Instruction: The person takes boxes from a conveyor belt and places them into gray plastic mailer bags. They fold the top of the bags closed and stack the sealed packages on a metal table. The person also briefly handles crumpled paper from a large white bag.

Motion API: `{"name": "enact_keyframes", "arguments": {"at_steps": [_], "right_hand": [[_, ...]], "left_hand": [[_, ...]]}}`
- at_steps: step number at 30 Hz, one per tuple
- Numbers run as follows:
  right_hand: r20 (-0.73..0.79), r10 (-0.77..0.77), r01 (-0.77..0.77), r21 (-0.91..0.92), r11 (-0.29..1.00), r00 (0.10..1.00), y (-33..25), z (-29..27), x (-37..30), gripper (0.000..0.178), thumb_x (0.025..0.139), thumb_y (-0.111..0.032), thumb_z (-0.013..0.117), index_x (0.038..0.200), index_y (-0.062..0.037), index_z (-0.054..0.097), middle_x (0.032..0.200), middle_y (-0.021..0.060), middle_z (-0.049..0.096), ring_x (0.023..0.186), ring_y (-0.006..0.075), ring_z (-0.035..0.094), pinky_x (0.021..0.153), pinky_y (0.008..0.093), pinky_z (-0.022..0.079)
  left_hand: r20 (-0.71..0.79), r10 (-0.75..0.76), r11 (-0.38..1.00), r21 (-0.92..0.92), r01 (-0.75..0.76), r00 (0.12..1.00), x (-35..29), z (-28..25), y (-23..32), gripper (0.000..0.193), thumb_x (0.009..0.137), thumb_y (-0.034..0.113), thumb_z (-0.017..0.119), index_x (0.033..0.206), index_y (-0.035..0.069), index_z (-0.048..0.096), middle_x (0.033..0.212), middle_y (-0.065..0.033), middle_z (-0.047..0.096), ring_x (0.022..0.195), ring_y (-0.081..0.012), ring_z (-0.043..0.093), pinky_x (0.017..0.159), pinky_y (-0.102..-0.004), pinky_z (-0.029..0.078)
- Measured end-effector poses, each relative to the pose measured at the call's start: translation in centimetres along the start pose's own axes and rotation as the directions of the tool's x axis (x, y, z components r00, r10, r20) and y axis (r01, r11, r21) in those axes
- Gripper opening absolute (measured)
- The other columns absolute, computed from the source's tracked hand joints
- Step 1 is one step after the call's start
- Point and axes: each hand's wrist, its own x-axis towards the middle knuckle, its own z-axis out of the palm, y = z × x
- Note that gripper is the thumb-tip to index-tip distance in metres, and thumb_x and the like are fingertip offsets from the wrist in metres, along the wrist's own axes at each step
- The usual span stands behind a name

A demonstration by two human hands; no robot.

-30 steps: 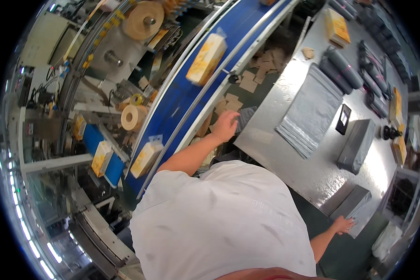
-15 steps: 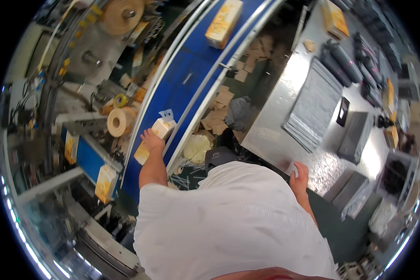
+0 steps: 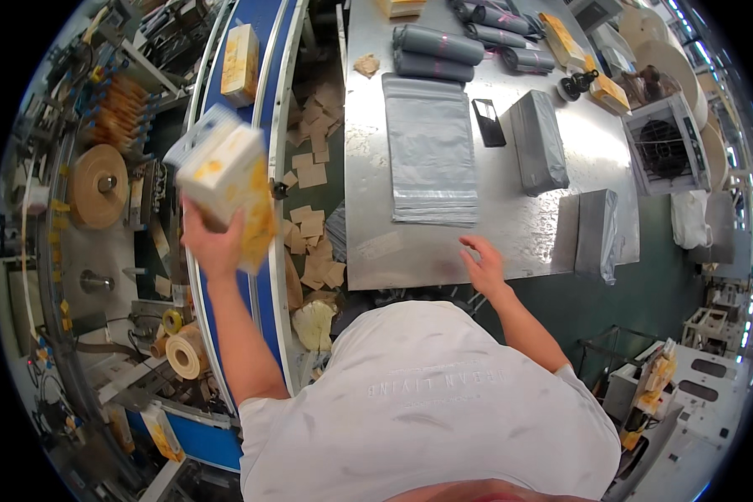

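My left hand (image 3: pixel 212 244) is closed around a tissue pack (image 3: pixel 226 171), white with yellow-orange print and a loose film flap at one end. It is held up over the blue conveyor belt (image 3: pixel 260 10) and is smeared by motion. Over the near edge of the metal table (image 3: pixel 418 259) hovers my right hand (image 3: pixel 485 266), its fingers apart and nothing in it. Beyond that hand lies a flat stack of grey plastic bags (image 3: pixel 431 151). Another tissue pack (image 3: pixel 240 65) sits farther up the belt.
Rolled grey bags (image 3: pixel 437 54), a black phone-like object (image 3: pixel 489 123) and grey-wrapped blocks (image 3: pixel 540 142) are on the table. Cardboard scraps (image 3: pixel 311 174) litter the floor between belt and table. Machinery with a large brown roll (image 3: pixel 98 186) stands on the left.
My left hand has lifted the tissue pack off the belt. My right hand has opened out over the table edge. The whole view has turned toward the table.
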Motion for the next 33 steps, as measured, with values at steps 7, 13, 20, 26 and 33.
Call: {"name": "enact_keyframes", "arguments": {"at_steps": [7,13,20,26,33], "right_hand": [[0.010,0.027,-0.029,0.395,0.918,1.000,-3.0,-0.8,6.3,0.072,0.095,-0.018,0.078,0.158,-0.0092,0.045,0.140,0.0170,0.066,0.126,0.0278,0.065,0.106,0.0396,0.052],[0.341,0.287,-0.392,0.295,0.871,0.895,3.0,-3.0,7.4,0.061,0.093,-0.019,0.078,0.150,-0.0093,0.057,0.139,0.0171,0.067,0.127,0.0306,0.064,0.107,0.0425,0.051],[0.246,-0.281,0.357,-0.363,0.861,0.928,9.6,-2.7,15.4,0.050,0.094,-0.021,0.072,0.143,-0.0136,0.065,0.156,0.0034,0.055,0.146,0.0346,0.044,0.118,0.0509,0.038],[0.304,-0.139,0.250,-0.365,0.897,0.942,8.1,-4.4,17.7,0.070,0.093,-0.017,0.067,0.159,-0.0147,0.045,0.168,-0.0007,0.037,0.151,0.0382,0.033,0.122,0.0579,0.027],[0.358,-0.243,0.348,-0.266,0.899,0.901,5.3,-6.8,14.1,0.072,0.092,-0.012,0.062,0.161,-0.0143,0.042,0.168,-0.0006,0.037,0.148,0.0389,0.035,0.121,0.0550,0.029]], "left_hand": [[0.884,-0.111,0.566,-0.320,0.760,0.454,-9.8,20.8,15.6,0.059,0.089,0.018,0.084,0.142,0.002,0.062,0.119,-0.0092,0.076,0.106,-0.0197,0.071,0.095,-0.0345,0.056],[0.749,-0.148,0.794,-0.299,0.529,0.646,-16.0,29.8,15.9,0.083,0.094,0.009,0.079,0.161,-0.002,0.034,0.136,-0.0147,0.064,0.120,-0.0224,0.065,0.101,-0.0368,0.055],[0.755,-0.210,0.677,-0.346,0.650,0.621,-10.8,32.4,17.3,0.084,0.090,0.005,0.080,0.161,0.001,0.035,0.121,-0.0119,0.067,0.105,-0.0206,0.066,0.093,-0.0336,0.055],[0.890,0.151,0.986,-0.106,-0.127,0.431,-8.5,30.0,20.4,0.058,0.082,0.018,0.085,0.136,0.010,0.068,0.122,-0.0177,0.063,0.114,-0.0337,0.061,0.100,-0.0450,0.053],[0.799,0.124,0.984,-0.025,-0.174,0.589,-9.1,31.0,24.2,0.067,0.079,0.036,0.088,0.134,0.004,0.067,0.167,-0.0271,0.025,0.147,-0.0517,0.029,0.121,-0.0539,0.034]]}}
